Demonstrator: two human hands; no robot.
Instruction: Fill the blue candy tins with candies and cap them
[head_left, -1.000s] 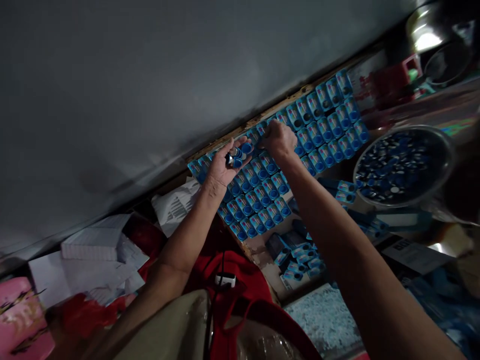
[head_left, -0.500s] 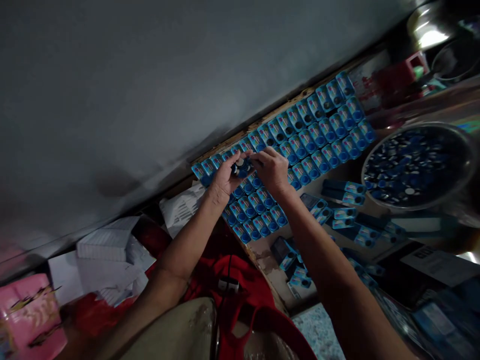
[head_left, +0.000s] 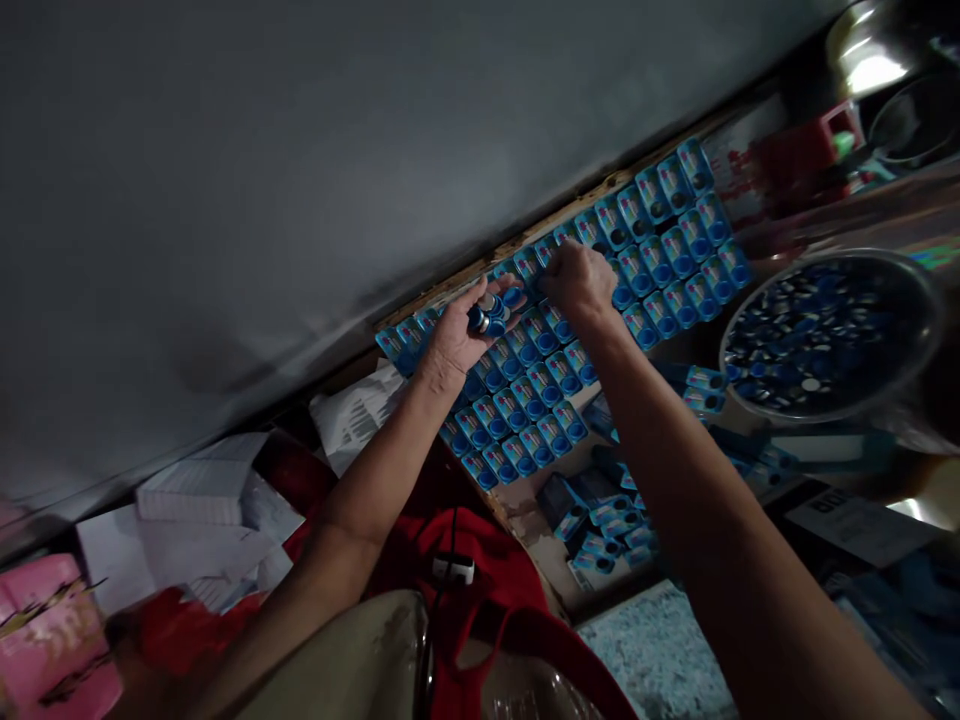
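Observation:
My left hand is cupped palm-up, holding several small round blue-and-silver tins that lie loose in the palm. My right hand is up and to the right of it, over the back rows of small blue packs. Its fingers are bent and closed, pointing down at a pack; whatever they grip is hidden behind the hand. The packs lie side by side in slanting rows. Blue round spots show in the front rows, while several packs in the back row show dark round spots.
A clear round bowl full of the same tins stands at the right. Loose blue packs are piled in front of the rows. A grey wall rises behind. White paper stacks and a pink packet lie at the left.
My right hand has moved from the tins in my left palm, right and away, to the back rows of packs. The left hand has opened more, showing the tins.

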